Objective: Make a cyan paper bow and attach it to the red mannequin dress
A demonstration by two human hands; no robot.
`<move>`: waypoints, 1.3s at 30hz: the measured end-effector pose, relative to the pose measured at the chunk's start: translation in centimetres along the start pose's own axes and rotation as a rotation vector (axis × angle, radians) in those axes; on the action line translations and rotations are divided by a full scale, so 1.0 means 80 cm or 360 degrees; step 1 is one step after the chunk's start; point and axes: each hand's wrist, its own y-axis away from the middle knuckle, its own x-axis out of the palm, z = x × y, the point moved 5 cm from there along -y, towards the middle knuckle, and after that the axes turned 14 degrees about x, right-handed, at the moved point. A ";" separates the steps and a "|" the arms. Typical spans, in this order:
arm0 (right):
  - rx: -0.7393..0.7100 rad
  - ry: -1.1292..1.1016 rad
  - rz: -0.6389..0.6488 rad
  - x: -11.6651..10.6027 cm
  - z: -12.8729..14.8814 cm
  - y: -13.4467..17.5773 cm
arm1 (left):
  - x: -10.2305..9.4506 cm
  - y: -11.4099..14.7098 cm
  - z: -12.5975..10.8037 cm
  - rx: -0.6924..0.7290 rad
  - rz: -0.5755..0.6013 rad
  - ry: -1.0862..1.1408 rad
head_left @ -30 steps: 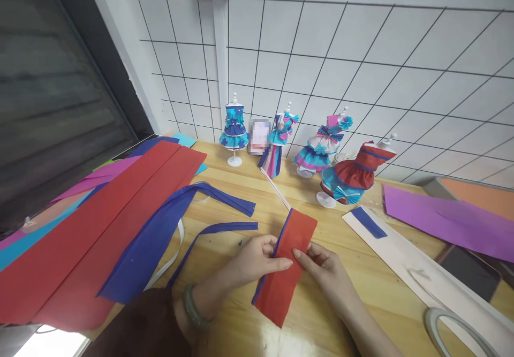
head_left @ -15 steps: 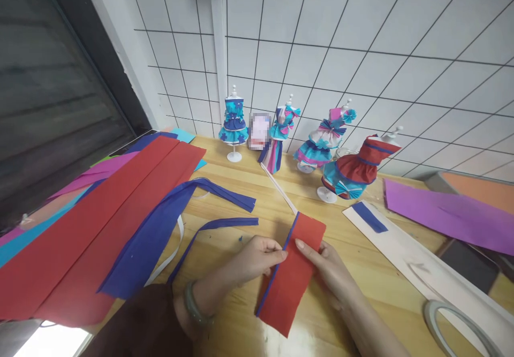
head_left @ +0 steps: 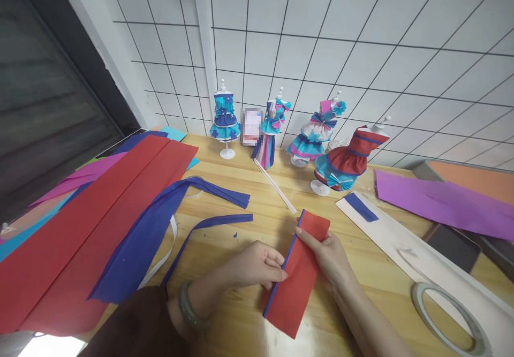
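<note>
Both hands hold a red strip of crepe paper (head_left: 295,293) with a narrow blue edging along its left side, tilted just above the table. My left hand (head_left: 261,265) pinches the blue edge near the middle, thumb on top and fingers curled beneath. Higher up, my right hand (head_left: 331,255) grips the piece from the right, its thumb lying on the red face close to the blue edge and its fingers hidden behind. A thin blue strip (head_left: 209,222) lies to the left of my left hand. Beyond the red piece lies a narrow white strip (head_left: 277,185).
Large red sheets (head_left: 100,212) and a blue sheet (head_left: 136,244) cover the left side. Several small dress forms in paper dresses, one a red dress (head_left: 349,159), line the wall. To the right lie a white sheet (head_left: 433,271), a tape roll (head_left: 420,298) and a purple sheet (head_left: 425,199).
My left hand has slid down along the blue edge, while my right hand has shifted up towards the top of the red piece. The whole view has moved slightly.
</note>
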 end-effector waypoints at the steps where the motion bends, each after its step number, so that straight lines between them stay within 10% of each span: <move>1: -0.0010 -0.0014 -0.0024 -0.003 0.001 -0.002 | 0.002 0.001 0.000 -0.0021 0.0030 0.0019; 18: -0.0092 -0.0175 -0.0200 -0.033 0.021 -0.013 | 0.026 0.015 0.009 -0.0151 0.0511 0.0297; 26: -0.0225 0.0205 -0.0121 -0.014 0.013 0.000 | 0.015 0.009 -0.004 0.0045 0.0290 0.0158; 39: -0.0345 0.0459 -0.0003 0.006 0.012 0.009 | 0.026 0.012 0.011 -0.0169 0.0509 0.0377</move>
